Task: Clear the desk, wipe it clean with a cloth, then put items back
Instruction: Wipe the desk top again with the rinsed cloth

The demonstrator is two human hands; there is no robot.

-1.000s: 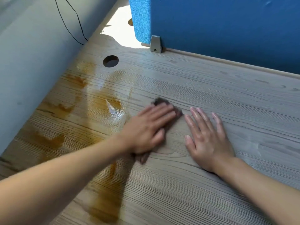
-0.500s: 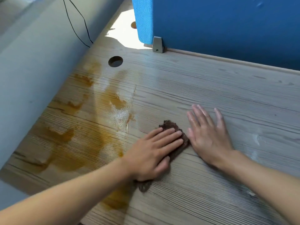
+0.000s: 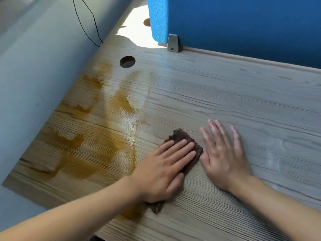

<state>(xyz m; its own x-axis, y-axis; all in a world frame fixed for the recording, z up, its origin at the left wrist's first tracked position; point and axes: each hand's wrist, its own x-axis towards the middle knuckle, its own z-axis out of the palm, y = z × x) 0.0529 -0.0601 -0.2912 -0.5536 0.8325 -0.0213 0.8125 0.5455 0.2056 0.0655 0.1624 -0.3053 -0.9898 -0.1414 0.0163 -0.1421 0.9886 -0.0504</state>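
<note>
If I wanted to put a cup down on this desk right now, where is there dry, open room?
The widest bare patch lies between the right hand and the blue divider, running off to the right. The side toward the wall is covered by a brown spill. The near middle is taken by the left hand pressing the cloth.

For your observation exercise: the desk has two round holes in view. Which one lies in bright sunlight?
The far hole, partly hidden beside the blue divider, sits in the sunlit patch. The near hole lies in shade, just beyond the brown spill.

Left hand [image 3: 166,169] presses a brown cloth [image 3: 184,138] flat on the stained desk [image 3: 225,94]; right hand [image 3: 224,157] rests beside it.
</note>
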